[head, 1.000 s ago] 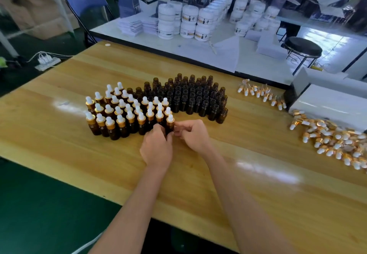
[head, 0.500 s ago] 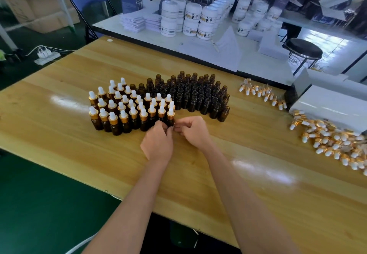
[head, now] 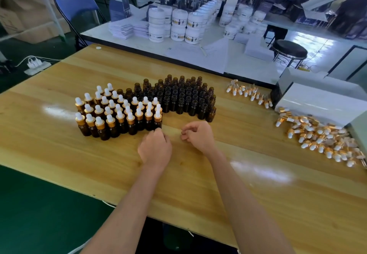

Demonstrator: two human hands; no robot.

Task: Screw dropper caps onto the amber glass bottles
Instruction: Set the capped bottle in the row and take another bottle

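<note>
Several amber bottles with gold-and-white dropper caps (head: pixel 119 114) stand in rows on the left of the wooden table (head: pixel 59 144). Several uncapped amber bottles (head: pixel 182 99) stand packed together to their right. My left hand (head: pixel 155 148) lies on the table with curled fingertips at the foot of the rightmost capped bottle (head: pixel 157 121). Further right, my right hand (head: pixel 198 136) hovers low with loosely curled fingers and holds nothing. A heap of loose dropper caps (head: pixel 321 138) lies at the right edge, and a smaller row of caps (head: pixel 248 93) lies behind it.
A white box (head: pixel 321 103) stands at the right beside the cap heap. Behind the table a white bench holds white jars (head: pixel 178 25) and stacked papers (head: pixel 123 29). A blue folding chair (head: pixel 75 1) and a black stool (head: pixel 290 51) stand beyond.
My right hand has let go of the rightmost capped bottle and drawn away to the right. My left hand has slid back from the bottle to its foot.
</note>
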